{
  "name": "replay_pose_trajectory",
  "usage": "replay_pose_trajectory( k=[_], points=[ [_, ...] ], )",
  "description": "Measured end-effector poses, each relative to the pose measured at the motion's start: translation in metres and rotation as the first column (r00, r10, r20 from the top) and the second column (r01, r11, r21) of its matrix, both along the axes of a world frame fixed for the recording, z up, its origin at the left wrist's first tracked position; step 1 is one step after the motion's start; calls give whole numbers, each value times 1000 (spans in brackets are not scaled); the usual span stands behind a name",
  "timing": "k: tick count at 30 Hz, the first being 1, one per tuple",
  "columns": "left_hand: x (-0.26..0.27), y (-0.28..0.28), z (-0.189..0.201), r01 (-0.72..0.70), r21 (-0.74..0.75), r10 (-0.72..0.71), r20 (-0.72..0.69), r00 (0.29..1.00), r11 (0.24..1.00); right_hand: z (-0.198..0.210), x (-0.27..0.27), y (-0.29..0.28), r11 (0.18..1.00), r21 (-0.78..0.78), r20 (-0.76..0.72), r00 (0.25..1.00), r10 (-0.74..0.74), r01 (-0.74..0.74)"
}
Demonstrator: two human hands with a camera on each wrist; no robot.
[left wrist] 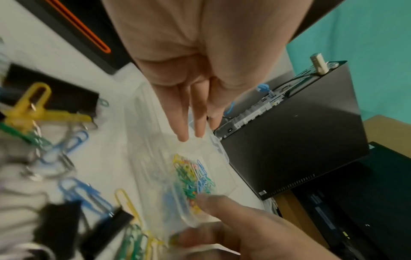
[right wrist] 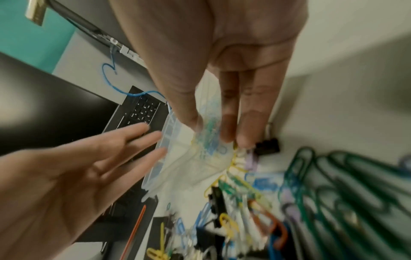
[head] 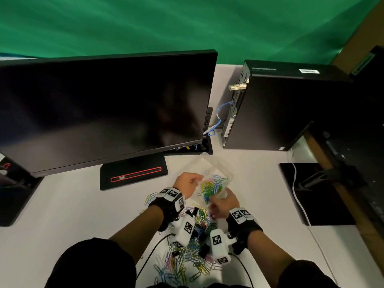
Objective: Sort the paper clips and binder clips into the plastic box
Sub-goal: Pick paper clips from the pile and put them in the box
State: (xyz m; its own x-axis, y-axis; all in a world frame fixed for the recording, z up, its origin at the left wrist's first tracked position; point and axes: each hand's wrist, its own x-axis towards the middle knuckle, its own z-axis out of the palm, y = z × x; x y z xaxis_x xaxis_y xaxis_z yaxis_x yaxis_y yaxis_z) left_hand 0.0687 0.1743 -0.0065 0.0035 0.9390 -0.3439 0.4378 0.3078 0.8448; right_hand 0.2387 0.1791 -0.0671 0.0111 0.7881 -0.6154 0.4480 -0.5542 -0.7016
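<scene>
left hand (head: 188, 183) hovered open-fingered by plastic box (head: 216, 166) | right hand (head: 223, 204) pinched its near wall | advice: steady box, drop paper clips (head: 211, 188) centrally

- Keyboard (right wrist: 142, 112): small white key legends show, too blurred to read.
- Computer tower (head: 286, 104): a white sticker and a faint embossed mark on top, both illegible.
- No other text can be read.
</scene>
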Motion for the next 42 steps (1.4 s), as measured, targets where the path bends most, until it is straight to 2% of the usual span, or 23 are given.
replay_pose_trajectory(
  k=[2, 4, 7, 9, 12, 14, 16, 18, 19, 22, 23, 27, 30, 32, 38, 42],
  points=[
    [-15, -8, 7, -21, 58, 20, 20, 1000, 998, 22, 2, 0, 996, 71, 55, 997, 49, -52],
    [-33, -17, 12, -57, 89, 58, -17, 998, 994, 41, 8, 5, 993, 103, 110, 993, 48, -60],
    [-64, -33, 9, -22, 95, 44, -232, 972, 995, 49, 15, 18, 995, 88, 115, 993, 27, -37],
    [-82, -46, 0, 34, 3, -30, -405, 914, 999, 49, 18, 26, 994, 79, 140, 988, 64, -76],
    [-99, -62, -17, 101, -211, -212, -617, 758, 972, 47, 20, 29, 994, 103, 131, 991, 25, -39],
    [-104, -67, -23, 127, -271, -279, -655, 702, 954, 43, 20, 22, 993, 119, 120, 992, -35, 21],
    [-107, -70, -27, 161, -289, -318, -655, 685, 944, 42, 24, 9, 995, 85, 123, 990, -70, 60],
    [-110, -74, -30, 195, -290, -341, -631, 697, 937, 38, 31, -10, 999, 30, 147, 989, -16, 12],
    [-112, -76, -31, 207, -278, -339, -611, 715, 938, 34, 35, -20, 997, 37, 179, 982, 53, -60],
    [-115, -82, -33, 206, -235, -305, -553, 775, 950, 30, 41, -42, 913, 59, 343, 867, 362, -405],
    [-115, -85, -34, 191, -224, -285, -539, 793, 956, 31, 40, -48, 877, 56, 354, 830, 430, -478],
    [-112, -92, -37, 165, -188, -237, -482, 844, 968, 32, 29, -61, 747, 59, 359, 713, 603, -662],
    [-104, -95, -38, 204, -152, -252, -464, 849, 967, 25, 18, -64, 685, 45, 419, 637, 647, -727],
    [-97, -95, -40, 223, -148, -266, -451, 852, 964, 19, 12, -65, 690, 72, 425, 648, 632, -720],
    [-87, -92, -38, 221, -124, -253, -427, 868, 967, 12, 9, -63, 751, 199, 291, 770, 568, -629],
    [-91, -91, -36, 231, -127, -263, -431, 863, 965, 9, 13, -62, 796, 227, 270, 822, 501, -561]
  ],
)
